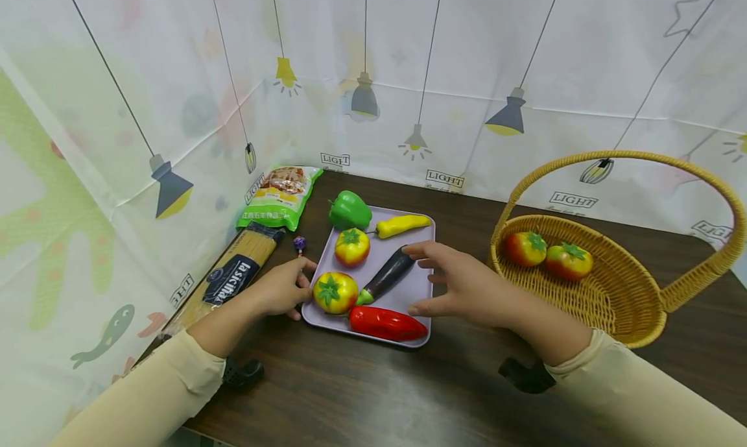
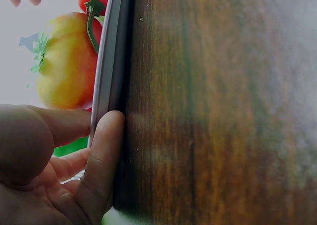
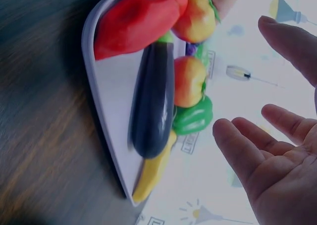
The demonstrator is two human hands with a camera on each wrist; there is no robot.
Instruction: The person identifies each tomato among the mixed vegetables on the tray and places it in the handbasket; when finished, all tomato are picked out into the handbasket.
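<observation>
A shallow lilac tray (image 1: 403, 294) holds toy vegetables. My left hand (image 1: 283, 288) is at its left edge, with the rim between thumb and finger in the left wrist view. Nearest to that hand is a yellow-red tomato (image 1: 335, 292); a second tomato (image 1: 353, 247) lies farther back. My right hand (image 1: 467, 285) hovers over the tray's right side, fingers spread and holding nothing. Its fingertips overlap the upper end of an eggplant (image 1: 386, 273) in the head view. A red pepper (image 1: 388, 323) lies along the near edge, a yellow chili pepper (image 1: 403, 226) along the far one.
A green bell pepper (image 1: 349, 211) sits at the tray's back left corner. Left of the tray are a lollipop (image 1: 299, 243), a noodle pack (image 1: 236, 272) and a green food bag (image 1: 280, 197). To the right stands a wicker basket (image 1: 636, 272) with a tall handle and two tomatoes (image 1: 569, 261).
</observation>
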